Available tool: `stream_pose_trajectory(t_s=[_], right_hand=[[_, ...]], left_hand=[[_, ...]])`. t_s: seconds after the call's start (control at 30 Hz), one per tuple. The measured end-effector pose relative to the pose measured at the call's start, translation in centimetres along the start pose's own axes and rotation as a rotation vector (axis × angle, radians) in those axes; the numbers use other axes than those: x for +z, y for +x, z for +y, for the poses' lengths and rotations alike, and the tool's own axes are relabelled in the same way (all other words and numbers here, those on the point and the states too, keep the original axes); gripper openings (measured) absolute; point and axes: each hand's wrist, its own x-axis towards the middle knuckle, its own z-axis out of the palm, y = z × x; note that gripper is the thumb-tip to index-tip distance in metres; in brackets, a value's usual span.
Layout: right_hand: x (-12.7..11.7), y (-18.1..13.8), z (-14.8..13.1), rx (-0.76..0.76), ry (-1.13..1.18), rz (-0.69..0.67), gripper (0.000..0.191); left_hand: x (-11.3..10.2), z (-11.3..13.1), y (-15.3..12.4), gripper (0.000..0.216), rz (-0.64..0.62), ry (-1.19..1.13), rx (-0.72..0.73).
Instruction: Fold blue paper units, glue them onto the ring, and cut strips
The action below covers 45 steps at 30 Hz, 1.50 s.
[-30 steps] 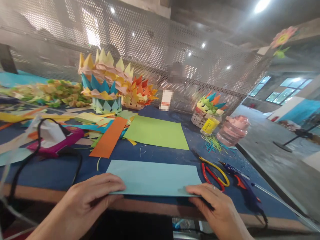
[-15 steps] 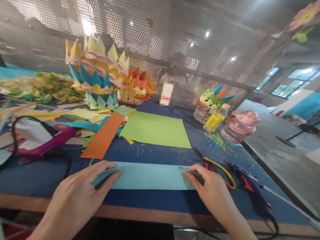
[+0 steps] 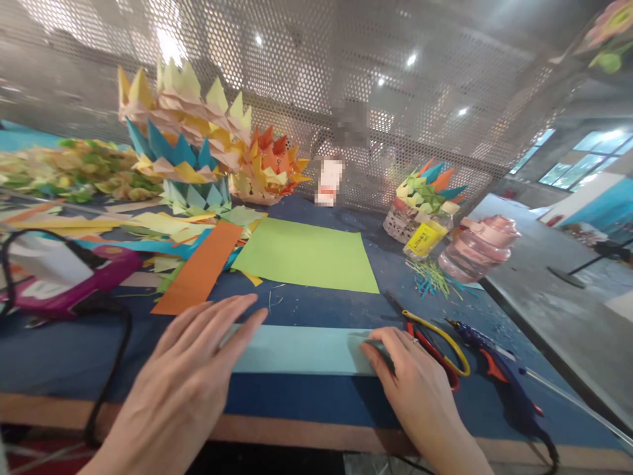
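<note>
A light blue sheet of paper (image 3: 301, 349) lies folded in half lengthwise on the dark blue table, near its front edge. My left hand (image 3: 190, 382) lies flat on the sheet's left end, fingers stretched out and pressing it down. My right hand (image 3: 410, 382) rests on the right end, with its fingertips pressed onto the paper's corner.
A lime green sheet (image 3: 306, 256) and an orange strip (image 3: 200, 270) lie behind the blue paper. Scissors (image 3: 435, 336) and a blue glue gun (image 3: 499, 376) sit at the right. A pink glue gun (image 3: 74, 280), folded paper baskets (image 3: 182, 152), a glue bottle (image 3: 422, 239) and a pink jar (image 3: 477, 247) stand around.
The near half of the blue sheet has been folded over away from me, so it now looks half as deep. Both hands moved forward onto it; the left hand flattened out.
</note>
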Motion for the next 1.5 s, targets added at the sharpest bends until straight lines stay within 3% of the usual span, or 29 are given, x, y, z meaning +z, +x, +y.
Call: stream_pose_trajectory(t_s=[0.1,0.17,0.27,0.37,0.63,0.8,1.0,1.1,1.2,1.33,1.5], right_hand=[[0.0,0.0,-0.1,-0.012,-0.005,0.015,0.037],[0.1,0.0,-0.1,-0.02,0.0,0.029,0.037],[0.1,0.0,-0.1,-0.017,0.012,0.029,0.037],[-0.1,0.0,0.1,0.018,0.041,0.005,0.035],[-0.8,0.2,0.6,0.084,0.142,-0.109,0.02],[-0.4,-0.1,0.3,0.056,0.075,-0.052,0.03],[-0.6,-0.5,-0.9,-0.103,-0.204,0.099,0.035],[-0.2,-0.6,-2.2,-0.338,-0.128,0.038,0.046],[0.8,-0.9,-3.5,-0.565,-0.094,0.019,0.044],[2.1,-1.5,-4.4,-0.56,-0.146,0.03,0.044],[1.8,-1.4,-4.3,-0.557,-0.214,0.045,0.041]], left_hand=[[0.5,1.4,-0.3,0.063,-0.095,-0.102,0.186],[1.0,2.6,-0.5,0.063,-0.131,-0.103,0.243],[1.4,3.8,-0.5,0.055,-0.12,-0.04,0.262],[1.2,4.3,-0.4,0.069,-0.14,-0.019,0.277],[0.9,4.1,-0.2,0.074,-0.183,0.032,0.279],[1.1,4.4,-0.2,0.077,-0.182,0.056,0.279],[1.9,5.1,-1.0,0.075,-0.159,-0.001,0.16],[2.5,4.2,-1.1,0.073,-0.117,-0.03,0.247],[2.9,3.5,-0.9,0.067,-0.08,-0.012,0.314],[3.4,3.3,-0.9,0.06,-0.041,-0.005,0.329],[4.5,3.1,-1.6,0.062,0.02,-0.015,0.337]])
